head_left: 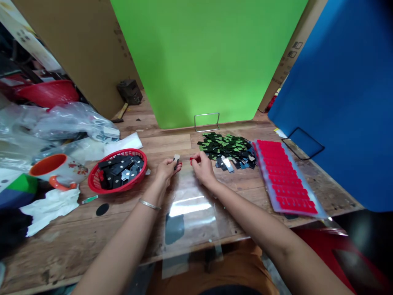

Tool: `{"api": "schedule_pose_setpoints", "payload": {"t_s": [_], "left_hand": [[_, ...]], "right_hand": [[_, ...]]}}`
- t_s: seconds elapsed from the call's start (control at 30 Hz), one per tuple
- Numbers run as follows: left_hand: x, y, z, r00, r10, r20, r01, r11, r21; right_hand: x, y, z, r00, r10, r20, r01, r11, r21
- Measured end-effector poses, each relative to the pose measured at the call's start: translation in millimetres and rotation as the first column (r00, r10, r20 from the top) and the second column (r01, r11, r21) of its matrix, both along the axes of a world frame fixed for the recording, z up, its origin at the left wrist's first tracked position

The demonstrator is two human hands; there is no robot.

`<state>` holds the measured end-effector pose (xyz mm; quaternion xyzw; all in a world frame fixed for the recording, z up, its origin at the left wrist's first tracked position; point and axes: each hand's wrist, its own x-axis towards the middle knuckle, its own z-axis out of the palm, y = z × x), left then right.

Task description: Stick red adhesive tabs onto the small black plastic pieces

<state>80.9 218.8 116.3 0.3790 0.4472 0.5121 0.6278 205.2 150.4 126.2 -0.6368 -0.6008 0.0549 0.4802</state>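
Observation:
My left hand (166, 169) is closed on a small dark strip (176, 159) with a pale end, held over the wooden table. To its right, my right hand (202, 167) pinches a small red piece (192, 161). The hands are apart. Beyond and right of my right hand lies a pile of small dark and green pieces (225, 145), with some grey strips (227, 164) at its near edge. A red basket (143, 174) holding black strips stands left of my left hand. Below the hands a clear plastic sheet (193, 223) lies over the table edge.
At the right, rows of red pieces (284, 174) lie on a translucent sheet. A mug (66, 170), crumpled tissue (57, 205) and plastic bags (72, 123) are at the left. Green (208, 61) and blue (344, 102) panels stand behind, beside wire stands (207, 130).

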Motion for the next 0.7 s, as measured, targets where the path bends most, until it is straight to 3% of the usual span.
{"api": "schedule_pose_setpoints", "payload": {"t_s": [0.13, 0.23, 0.3, 0.53, 0.7], "left_hand": [[1, -5, 3.9, 0.999, 0.047, 0.024, -0.048, 0.998, 0.043], [-1, -23, 8.4, 0.996, 0.069, 0.064, -0.075, 0.992, 0.102], [-3, -45, 8.6, 0.997, 0.02, 0.081, -0.029, 0.993, 0.118], [-7, -143, -20.2, 0.941, -0.279, 0.194, 0.295, 0.953, -0.064], [-3, -164, -35.4, 0.937, -0.275, 0.217, 0.301, 0.949, -0.094]], "right_hand": [[7, -32, 2.2, 0.957, 0.122, -0.263, -0.117, 0.993, 0.033], [10, -66, -2.2, 0.825, 0.188, -0.532, -0.211, 0.977, 0.017], [9, -88, -8.1, 0.767, 0.174, -0.618, -0.231, 0.973, -0.013], [-6, -126, -33.9, 0.712, 0.142, -0.688, -0.202, 0.979, -0.006], [-16, -128, -42.8, 0.724, 0.123, -0.679, -0.16, 0.987, 0.008]]}}
